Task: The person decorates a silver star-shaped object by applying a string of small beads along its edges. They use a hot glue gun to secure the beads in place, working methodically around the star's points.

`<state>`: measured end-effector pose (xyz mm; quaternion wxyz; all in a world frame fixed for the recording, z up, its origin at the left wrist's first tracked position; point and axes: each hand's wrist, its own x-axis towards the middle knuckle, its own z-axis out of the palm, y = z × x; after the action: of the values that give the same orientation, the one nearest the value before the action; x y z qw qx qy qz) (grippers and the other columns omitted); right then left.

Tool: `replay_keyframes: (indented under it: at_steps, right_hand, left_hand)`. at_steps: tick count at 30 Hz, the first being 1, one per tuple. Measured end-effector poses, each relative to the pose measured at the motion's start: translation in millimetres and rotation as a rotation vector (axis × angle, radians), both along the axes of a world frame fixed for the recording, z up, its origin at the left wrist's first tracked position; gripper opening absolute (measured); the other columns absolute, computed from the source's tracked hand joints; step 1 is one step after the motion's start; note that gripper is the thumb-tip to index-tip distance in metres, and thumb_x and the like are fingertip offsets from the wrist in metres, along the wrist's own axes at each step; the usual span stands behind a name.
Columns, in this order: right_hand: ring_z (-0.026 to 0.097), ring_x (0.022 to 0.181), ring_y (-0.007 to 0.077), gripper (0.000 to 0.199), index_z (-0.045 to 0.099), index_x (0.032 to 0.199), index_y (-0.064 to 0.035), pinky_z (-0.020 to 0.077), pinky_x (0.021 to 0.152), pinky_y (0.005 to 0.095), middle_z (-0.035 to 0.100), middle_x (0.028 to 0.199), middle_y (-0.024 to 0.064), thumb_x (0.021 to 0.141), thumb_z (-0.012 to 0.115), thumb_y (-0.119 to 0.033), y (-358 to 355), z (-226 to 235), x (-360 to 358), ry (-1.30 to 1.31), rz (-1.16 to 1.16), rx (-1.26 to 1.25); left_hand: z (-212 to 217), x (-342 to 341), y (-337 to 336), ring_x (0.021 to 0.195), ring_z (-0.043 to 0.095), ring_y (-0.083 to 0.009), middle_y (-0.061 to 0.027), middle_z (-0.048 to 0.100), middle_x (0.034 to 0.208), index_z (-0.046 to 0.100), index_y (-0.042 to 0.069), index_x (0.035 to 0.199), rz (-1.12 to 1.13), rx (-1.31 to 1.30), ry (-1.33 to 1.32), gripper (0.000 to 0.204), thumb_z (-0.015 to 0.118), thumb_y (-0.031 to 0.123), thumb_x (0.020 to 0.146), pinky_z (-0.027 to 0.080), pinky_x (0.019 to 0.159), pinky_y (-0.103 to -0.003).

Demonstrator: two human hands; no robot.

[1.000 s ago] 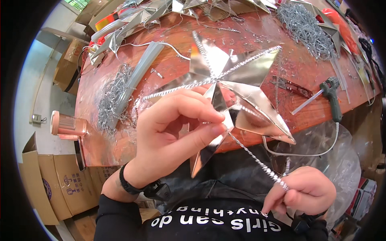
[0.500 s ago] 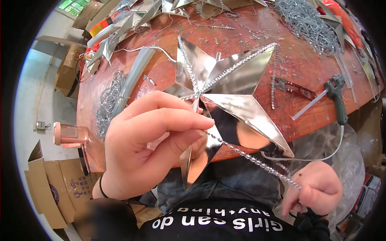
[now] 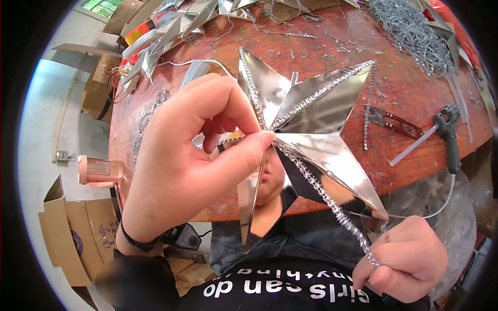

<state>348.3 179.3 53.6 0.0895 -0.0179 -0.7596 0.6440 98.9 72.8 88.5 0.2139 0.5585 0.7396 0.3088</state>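
A mirror-like silver star [image 3: 306,111] with raised folded points stands in front of me, its lower points past the table edge. Silver beaded trim lines the ridges of its upper points, and a loose end [image 3: 367,124] hangs from the upper right tip. My left hand [image 3: 192,147] is closed in a pinch at the star's centre, thumb pressing the strand of beaded trim [image 3: 327,197] there. Its other fingers curl behind and are partly hidden. The strand slants down over the lower right point to my right hand [image 3: 407,259], whose thumb and forefinger are shut on its end.
On the red table [image 3: 332,46], red-handled snips [image 3: 397,122] and a green glue gun [image 3: 449,137] with a corded handle lie to the right. Tangled silver trim [image 3: 412,39] heaps at the far right. A pinkish jar [image 3: 101,170] stands left, above cardboard boxes [image 3: 78,233].
My left thumb and fingers have moved from the strand below onto the star's centre. The right hand has moved slightly lower, and the strand now lies closer along the star.
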Motion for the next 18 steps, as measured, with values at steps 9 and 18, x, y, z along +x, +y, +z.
replay_keyframes:
  at_steps: [9, 18]
  right_hand:
    - [0.055, 0.041, 0.0165, 0.036, 0.065, 0.07, -0.0039, 0.0423, 0.04, 0.027, 0.056, 0.051, 0.0018, 0.096, 0.046, -0.019, 0, 1, -4, -0.012, 0.015, -0.023]
    - [0.055, 0.041, 0.0165, 0.037, 0.065, 0.07, -0.0039, 0.0427, 0.041, 0.0265, 0.057, 0.051, 0.0023, 0.096, 0.045, -0.02, -1, 2, -4, -0.019, -0.02, -0.042]
  left_hand:
    - [-1, 4, -3, 0.077, 0.043, -0.0057, 0.0, 0.051, 0.088, 0.055, 0.004, 0.093, 0.006, 0.124, 0.001, 0.018, 0.061, 0.005, 0.076, 0.034, 0.068, -0.02]
    - [-10, 4, 1, 0.087, 0.052, -0.0098, -0.0048, 0.062, 0.099, 0.056, 0.004, 0.106, -0.118, 0.207, 0.273, 0.036, 0.062, 0.003, 0.07, 0.034, 0.073, -0.025]
